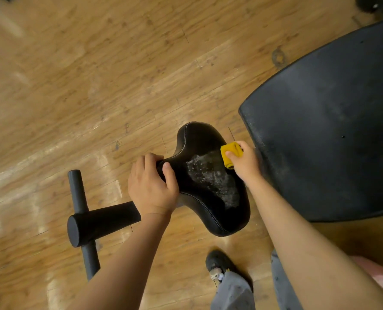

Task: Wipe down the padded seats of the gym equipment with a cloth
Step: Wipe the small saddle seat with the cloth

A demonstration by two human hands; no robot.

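Yellow cloth (230, 153) folded small, pinched by right hand (245, 163) at the black padded seat's (199, 139) right edge | wet smear on seat between both hands | left hand (151, 186) grips seat's narrow nose, fingers curled | larger black pad (331, 121) just beyond right hand

The black saddle-shaped seat (210, 182), stitched in pale thread, lies just below centre, with its narrow nose toward 9 o'clock and a wet, foamy patch across its middle. A small folded yellow cloth (230, 153) touches its 1 o'clock edge, pinched in the right hand (245, 163). A larger, dusty black pad (331, 130) sits just beside it at 3 o'clock.
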